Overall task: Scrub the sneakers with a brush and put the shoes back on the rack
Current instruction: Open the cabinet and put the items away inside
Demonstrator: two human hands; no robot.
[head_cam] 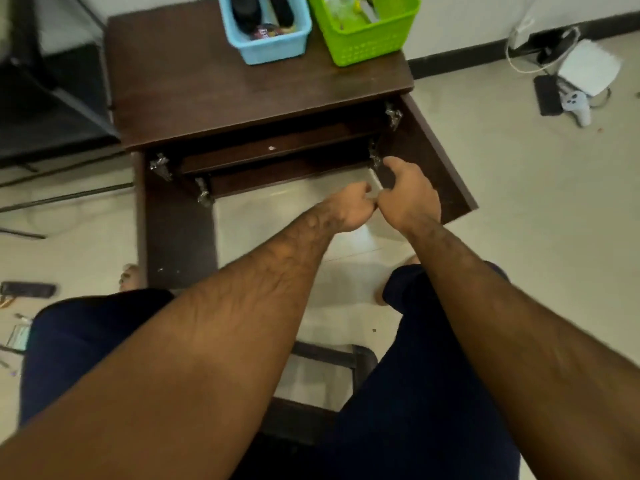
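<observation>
Down in front of the dark brown wooden cabinet, whose two doors stand swung open, the left hand and the right hand meet just beside the right door. Both have their fingers curled and the fingertips touch each other; the right thumb sticks up. Blur smears the spot where they meet, so I cannot tell whether either hand pinches something or holds nothing.

At the far edge of the cabinet's top surface, a light blue plastic basket stands just beside a lime green perforated plastic basket. Both are cut off by the top of the frame. The blue one holds dark oblong things, possibly brushes, though they are too blurred to be sure.

Inside the opening a dark inner shelf carries a small white speck, and silver hinges show at the door edges. The left door stands between a bare foot and the opening.

Both forearms reach over knees in dark blue trousers and hide much of the pale tiled floor. On that floor to the right, well apart from the cabinet, lie a flat white box among cables and a white game controller. To the left stand a black metal frame and, nearer, a black bar-shaped object.
</observation>
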